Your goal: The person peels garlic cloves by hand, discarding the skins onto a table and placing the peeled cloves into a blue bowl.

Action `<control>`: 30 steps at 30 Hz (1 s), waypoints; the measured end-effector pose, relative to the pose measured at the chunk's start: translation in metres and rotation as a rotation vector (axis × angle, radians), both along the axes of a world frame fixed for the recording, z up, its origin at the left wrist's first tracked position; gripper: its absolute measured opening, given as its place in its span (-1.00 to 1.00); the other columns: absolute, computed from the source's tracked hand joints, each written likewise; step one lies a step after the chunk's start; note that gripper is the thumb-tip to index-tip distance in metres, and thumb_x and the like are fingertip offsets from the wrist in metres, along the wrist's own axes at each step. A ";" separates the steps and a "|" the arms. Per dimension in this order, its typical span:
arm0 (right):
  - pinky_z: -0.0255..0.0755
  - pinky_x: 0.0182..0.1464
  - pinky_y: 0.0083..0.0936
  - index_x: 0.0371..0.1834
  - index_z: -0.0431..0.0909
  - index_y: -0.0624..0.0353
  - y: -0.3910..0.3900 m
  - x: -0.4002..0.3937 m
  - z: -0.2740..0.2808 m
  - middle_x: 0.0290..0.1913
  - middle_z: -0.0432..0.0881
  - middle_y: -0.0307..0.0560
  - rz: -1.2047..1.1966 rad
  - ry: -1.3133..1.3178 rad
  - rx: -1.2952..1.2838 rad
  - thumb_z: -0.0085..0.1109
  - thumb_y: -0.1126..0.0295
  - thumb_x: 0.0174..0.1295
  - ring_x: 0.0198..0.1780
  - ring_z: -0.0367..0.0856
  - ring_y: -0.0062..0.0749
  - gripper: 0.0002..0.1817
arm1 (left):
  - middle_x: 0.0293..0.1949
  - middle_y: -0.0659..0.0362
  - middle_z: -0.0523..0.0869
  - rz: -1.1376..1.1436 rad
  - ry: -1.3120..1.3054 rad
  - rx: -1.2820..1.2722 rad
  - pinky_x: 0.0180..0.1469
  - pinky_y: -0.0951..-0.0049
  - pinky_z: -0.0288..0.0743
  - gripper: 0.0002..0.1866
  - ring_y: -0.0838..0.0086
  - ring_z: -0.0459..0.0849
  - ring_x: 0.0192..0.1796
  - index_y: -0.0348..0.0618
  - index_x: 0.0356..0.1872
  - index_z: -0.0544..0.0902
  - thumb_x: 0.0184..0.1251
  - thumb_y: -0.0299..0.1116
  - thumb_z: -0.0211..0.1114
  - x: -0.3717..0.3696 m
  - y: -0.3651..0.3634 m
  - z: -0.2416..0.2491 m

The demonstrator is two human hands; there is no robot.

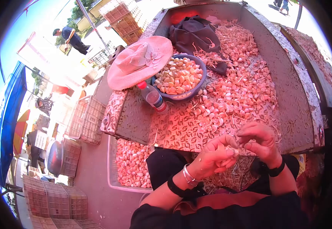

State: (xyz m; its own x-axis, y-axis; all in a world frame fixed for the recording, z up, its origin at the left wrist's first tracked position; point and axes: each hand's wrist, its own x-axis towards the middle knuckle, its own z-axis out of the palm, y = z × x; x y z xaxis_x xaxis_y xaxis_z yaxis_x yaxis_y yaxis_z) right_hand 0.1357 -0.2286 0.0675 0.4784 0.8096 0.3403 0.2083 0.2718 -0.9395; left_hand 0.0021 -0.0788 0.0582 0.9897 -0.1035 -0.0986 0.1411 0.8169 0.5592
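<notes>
My left hand (216,155), with bracelets at the wrist, is closed, pinching a garlic clove (232,150) between thumb and fingertips. Just to its right, my right hand (260,140) is curved towards it, thumb and fingers slightly apart; I see nothing held there. Both hands are above the near edge of a metal tray (173,131). Loose garlic cloves (246,103) with skins and stalk bits cover much of the tray. A blue basin (185,94) of peeled cloves stands in it, beyond my hands.
A straw hat (135,65) rests against the basin, beside a plastic bottle (154,98). Dark cloth (192,36) lies further back. Below left is a white tub (111,168) of cloves. Plastic crates (55,196) stand on the left; a person (72,38) is in the distance.
</notes>
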 end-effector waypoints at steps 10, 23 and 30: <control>0.38 -0.40 -0.81 -0.07 0.55 0.23 0.021 0.008 -0.052 -0.27 0.60 -0.26 0.026 0.464 -0.342 0.22 0.60 0.07 -0.43 0.50 -0.77 -0.69 | -0.66 0.33 0.40 -0.025 0.127 0.398 -0.69 0.72 0.11 -0.79 0.70 0.33 -0.68 -0.19 -0.14 0.41 0.27 -0.37 0.16 0.034 0.021 -0.069; 0.44 -0.32 -0.69 -0.25 0.59 0.21 0.028 0.004 -0.100 -0.30 0.59 -0.27 -0.001 0.461 -0.269 0.29 0.59 0.00 -0.31 0.57 -0.68 -0.79 | -0.60 0.25 0.48 0.159 0.283 0.133 -0.70 0.70 0.23 -0.76 0.65 0.38 -0.66 -0.23 -0.10 0.43 0.19 -0.53 0.11 0.036 0.012 -0.114; 0.47 -0.28 -0.54 -0.21 0.58 0.18 0.037 -0.006 -0.098 -0.26 0.60 -0.08 -0.168 -0.587 -0.225 0.24 0.55 0.02 -0.28 0.62 -0.36 -0.77 | -0.54 0.31 0.52 0.195 0.454 -0.193 -0.67 0.66 0.23 -0.78 0.64 0.43 -0.58 -0.16 -0.18 0.50 0.30 -0.28 -0.01 0.048 0.009 -0.134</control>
State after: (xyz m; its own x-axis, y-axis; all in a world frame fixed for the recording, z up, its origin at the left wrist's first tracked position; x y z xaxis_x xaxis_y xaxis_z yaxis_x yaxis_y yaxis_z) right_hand 0.1298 -0.1912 -0.0301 0.3907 0.8218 0.4147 0.7273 0.0006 -0.6863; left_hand 0.0505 -0.0697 -0.0757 0.8545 0.0198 -0.5190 0.1691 0.9342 0.3141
